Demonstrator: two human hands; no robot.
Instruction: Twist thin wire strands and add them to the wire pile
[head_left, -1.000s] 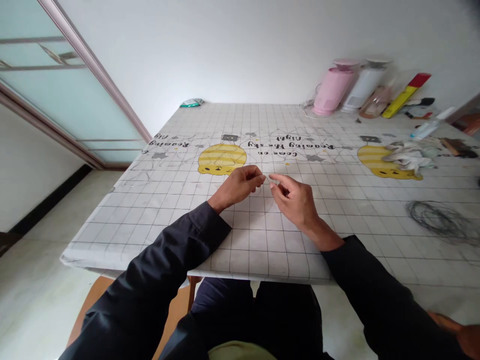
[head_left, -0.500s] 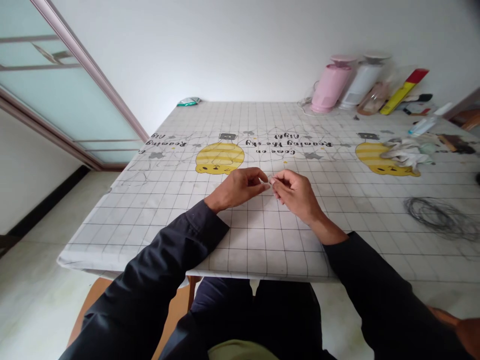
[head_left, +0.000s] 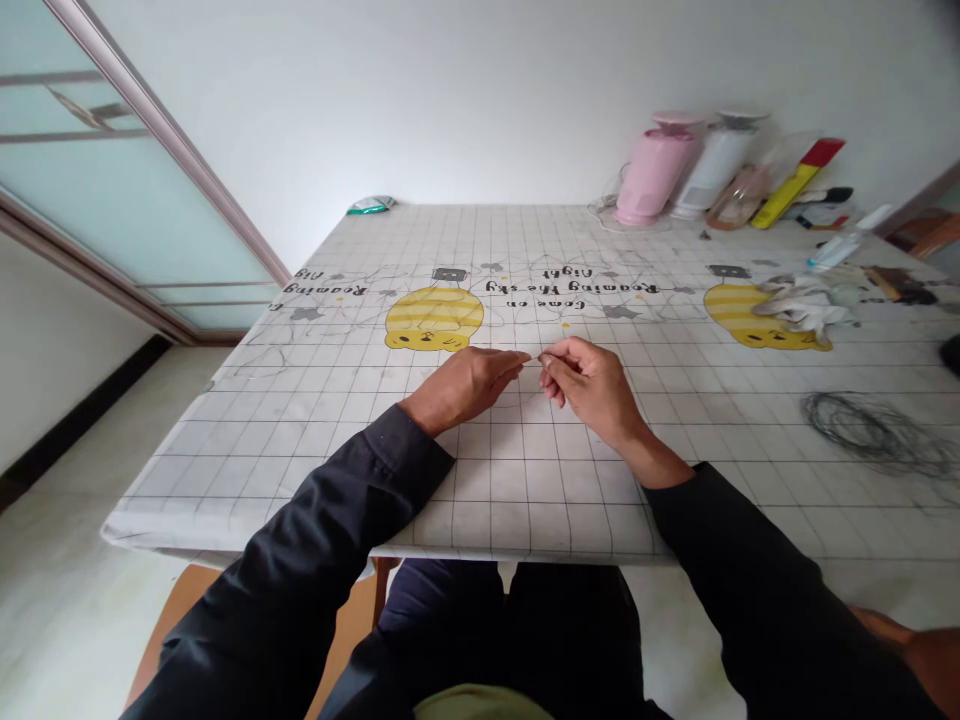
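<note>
My left hand (head_left: pixel 466 384) is over the table's middle, its fingers straightened and pressed together with the thumb beneath. Facing it, my right hand (head_left: pixel 591 388) is closed in a pinch, thumb against forefinger. The fingertips of both hands point at each other across a narrow gap. Whatever lies in the fingers is too small to make out. Under the hands spreads a white checked tablecloth (head_left: pixel 495 480) printed with yellow balloon figures and lettering. A loose coil of thin dark wire (head_left: pixel 862 430) rests on the cloth to the right of my right hand.
Along the wall at the back right stand a pink cylinder-shaped appliance (head_left: pixel 654 170), a white one (head_left: pixel 716 165) and a yellow-and-red box (head_left: pixel 796 185). Crumpled gloves (head_left: pixel 806 308) lie in front of them. A green packet (head_left: pixel 371 205) sits at the far left corner.
The left fingers have straightened and closed against the thumb, where they were curved before. My right hand keeps its pinch. The view has shifted slightly.
</note>
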